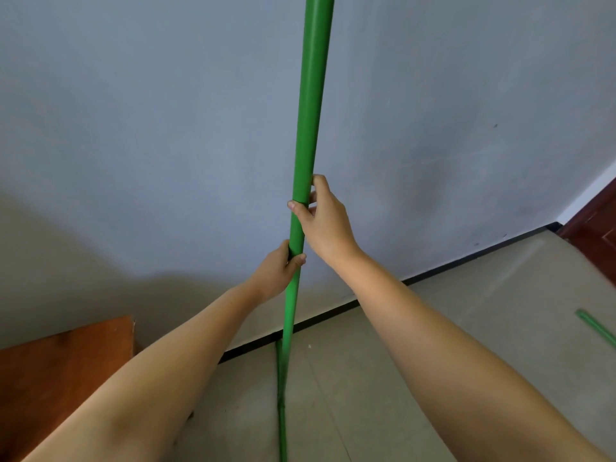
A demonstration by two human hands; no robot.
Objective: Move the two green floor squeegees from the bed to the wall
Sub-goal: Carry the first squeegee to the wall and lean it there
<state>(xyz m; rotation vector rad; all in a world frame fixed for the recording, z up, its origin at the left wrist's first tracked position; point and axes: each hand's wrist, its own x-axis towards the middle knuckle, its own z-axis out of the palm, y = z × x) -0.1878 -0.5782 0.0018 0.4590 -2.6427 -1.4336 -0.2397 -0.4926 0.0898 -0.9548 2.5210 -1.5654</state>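
Green pole (308,128) in both hands' grip

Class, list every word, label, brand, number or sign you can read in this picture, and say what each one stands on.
None: no readable text shows anywhere.
Green pole, held by the left hand and right hand: plain, no label.
Wall: bare, only small marks.
Wooden furniture: no writing.
Second green pole on the floor: plain, partly cut off.

Upright pole (308,128) before wall (133,128); wooden furniture (60,371) lower left; second pole (596,328) far right
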